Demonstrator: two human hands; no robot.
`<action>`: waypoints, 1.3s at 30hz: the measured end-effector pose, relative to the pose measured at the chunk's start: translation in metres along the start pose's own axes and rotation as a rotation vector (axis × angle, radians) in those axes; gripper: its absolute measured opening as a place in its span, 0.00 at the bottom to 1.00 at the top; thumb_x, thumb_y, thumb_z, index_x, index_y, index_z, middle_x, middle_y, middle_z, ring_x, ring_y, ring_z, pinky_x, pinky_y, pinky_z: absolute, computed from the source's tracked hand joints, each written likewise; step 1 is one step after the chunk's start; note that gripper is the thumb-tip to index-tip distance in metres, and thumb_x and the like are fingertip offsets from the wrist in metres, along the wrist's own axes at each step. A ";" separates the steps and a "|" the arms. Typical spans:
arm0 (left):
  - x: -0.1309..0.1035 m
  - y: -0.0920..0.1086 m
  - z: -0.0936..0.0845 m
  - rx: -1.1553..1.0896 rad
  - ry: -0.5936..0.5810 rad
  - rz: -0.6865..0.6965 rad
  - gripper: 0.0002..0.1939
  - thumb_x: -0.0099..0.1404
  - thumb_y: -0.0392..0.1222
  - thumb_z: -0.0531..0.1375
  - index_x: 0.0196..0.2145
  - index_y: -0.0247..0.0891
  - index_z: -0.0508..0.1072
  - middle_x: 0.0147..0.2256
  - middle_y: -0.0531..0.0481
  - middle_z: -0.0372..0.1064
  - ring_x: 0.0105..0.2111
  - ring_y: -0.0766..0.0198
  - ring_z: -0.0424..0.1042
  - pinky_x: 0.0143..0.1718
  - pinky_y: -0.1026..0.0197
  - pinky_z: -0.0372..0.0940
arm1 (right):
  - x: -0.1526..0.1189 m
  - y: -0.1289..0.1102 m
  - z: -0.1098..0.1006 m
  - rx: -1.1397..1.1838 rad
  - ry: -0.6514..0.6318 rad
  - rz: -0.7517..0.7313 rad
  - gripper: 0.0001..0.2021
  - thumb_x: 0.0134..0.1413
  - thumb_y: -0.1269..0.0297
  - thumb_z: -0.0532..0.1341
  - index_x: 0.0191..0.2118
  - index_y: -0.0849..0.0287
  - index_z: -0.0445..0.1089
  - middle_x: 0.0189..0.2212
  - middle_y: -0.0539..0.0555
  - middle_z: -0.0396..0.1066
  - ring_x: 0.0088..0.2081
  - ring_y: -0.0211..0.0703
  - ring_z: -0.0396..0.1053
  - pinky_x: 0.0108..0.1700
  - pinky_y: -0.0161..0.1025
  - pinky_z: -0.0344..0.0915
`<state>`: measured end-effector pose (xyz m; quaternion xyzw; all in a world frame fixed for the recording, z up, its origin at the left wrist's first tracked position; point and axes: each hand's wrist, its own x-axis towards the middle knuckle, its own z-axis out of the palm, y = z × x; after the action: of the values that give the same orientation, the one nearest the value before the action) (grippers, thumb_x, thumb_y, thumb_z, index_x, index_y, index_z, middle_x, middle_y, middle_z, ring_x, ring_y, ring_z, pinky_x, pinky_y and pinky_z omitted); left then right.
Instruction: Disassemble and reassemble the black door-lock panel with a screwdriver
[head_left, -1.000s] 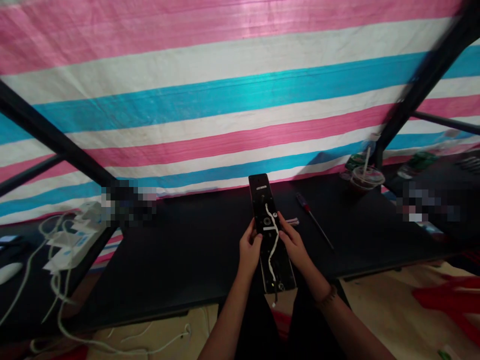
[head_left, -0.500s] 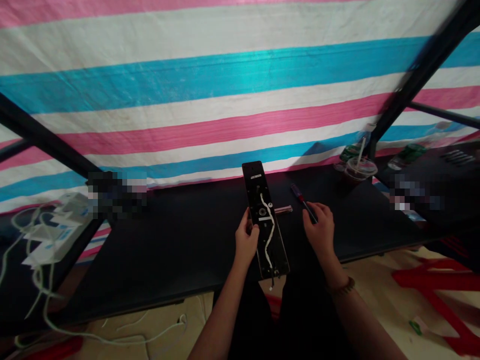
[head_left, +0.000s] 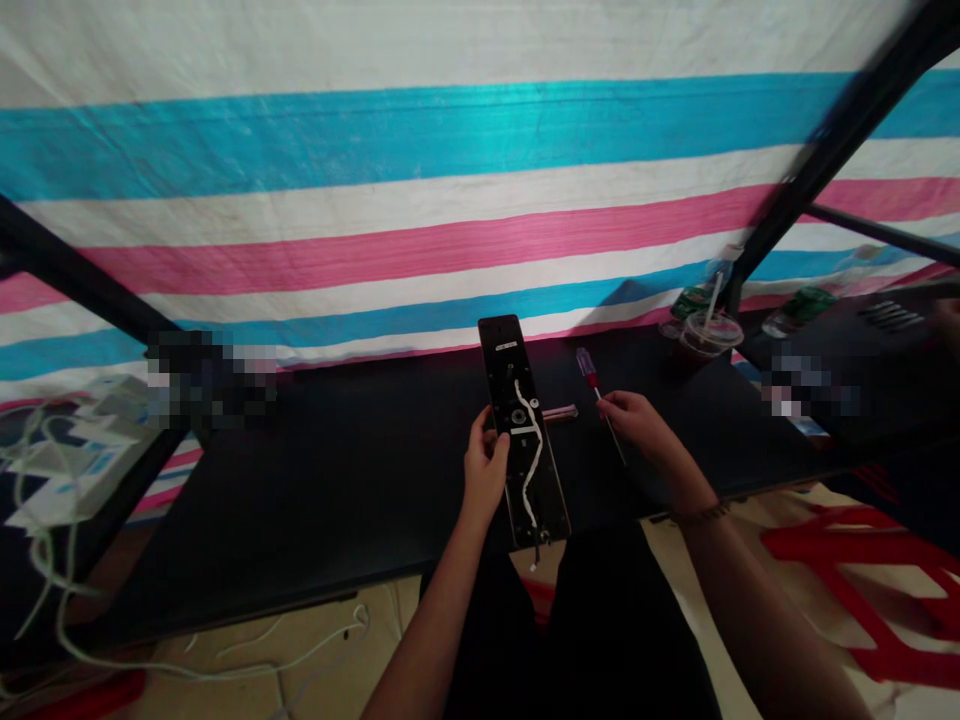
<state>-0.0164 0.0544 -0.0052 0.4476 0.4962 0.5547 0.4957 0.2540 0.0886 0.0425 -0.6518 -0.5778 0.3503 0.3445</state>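
Observation:
My left hand (head_left: pixel 486 468) is closed on the left edge of a long black panel (head_left: pixel 553 505), thumb on its face. The panel is tilted, its lower end near my lap. A white cable (head_left: pixel 534 465) runs down its face and ends in a small connector hanging past the lower edge. To the right, my right hand (head_left: pixel 634 420) pinches a screwdriver (head_left: pixel 594 382) by its shaft, just below the red and clear handle. Its tip points down toward me. A small pinkish, shiny strip (head_left: pixel 561 412) lies on the table beside the panel, partly hidden behind it.
On the black table (head_left: pixel 300 490), a lidded cup with a straw (head_left: pixel 709 335) stands at the back right beside a plastic bottle (head_left: pixel 686 305). White boxes (head_left: pixel 97 460) and tangled cables (head_left: pixel 64 570) lie at left. A red stool (head_left: pixel 847 570) stands at lower right. Striped sheeting hangs behind.
My right hand has shifted its grip on the screwdriver, from around the shaft's lower part to a pinch near the handle, uncovering the tip. My left hand still holds the panel.

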 end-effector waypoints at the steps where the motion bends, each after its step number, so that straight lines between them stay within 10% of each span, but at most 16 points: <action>1: 0.000 0.000 0.000 0.000 -0.002 0.001 0.31 0.65 0.49 0.61 0.63 0.41 0.62 0.35 0.52 0.72 0.33 0.63 0.72 0.35 0.62 0.67 | -0.007 -0.009 0.003 0.171 -0.004 -0.026 0.15 0.57 0.51 0.61 0.29 0.58 0.68 0.21 0.47 0.66 0.18 0.34 0.57 0.22 0.34 0.53; 6: 0.000 0.002 0.000 0.003 -0.016 0.003 0.34 0.65 0.49 0.62 0.66 0.42 0.60 0.34 0.52 0.72 0.32 0.62 0.73 0.35 0.61 0.68 | -0.044 -0.066 0.024 0.713 0.087 -0.315 0.12 0.58 0.53 0.65 0.37 0.55 0.67 0.33 0.51 0.75 0.25 0.36 0.70 0.28 0.35 0.67; 12: 0.000 0.007 0.001 -0.015 -0.051 0.026 0.37 0.67 0.44 0.59 0.70 0.45 0.54 0.38 0.51 0.74 0.34 0.64 0.73 0.35 0.63 0.68 | -0.051 -0.108 0.040 0.508 0.144 -0.498 0.14 0.69 0.51 0.55 0.41 0.55 0.69 0.34 0.54 0.76 0.30 0.42 0.76 0.35 0.41 0.75; 18: 0.000 0.010 0.001 0.000 -0.040 0.037 0.38 0.66 0.44 0.60 0.70 0.45 0.53 0.37 0.53 0.74 0.33 0.65 0.72 0.36 0.64 0.68 | -0.032 -0.119 0.050 0.139 0.084 -0.642 0.17 0.71 0.53 0.52 0.41 0.58 0.73 0.33 0.56 0.78 0.35 0.45 0.78 0.40 0.41 0.73; 39: 0.002 0.006 0.000 -0.033 -0.038 0.000 0.39 0.64 0.48 0.62 0.70 0.44 0.55 0.34 0.53 0.73 0.30 0.66 0.70 0.35 0.63 0.68 | 0.003 -0.139 0.079 0.138 0.174 -0.768 0.15 0.72 0.55 0.48 0.42 0.56 0.69 0.30 0.54 0.74 0.31 0.42 0.74 0.38 0.41 0.72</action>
<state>-0.0177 0.0563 0.0009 0.4499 0.4773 0.5542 0.5125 0.1154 0.1078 0.1196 -0.3907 -0.7232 0.1775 0.5411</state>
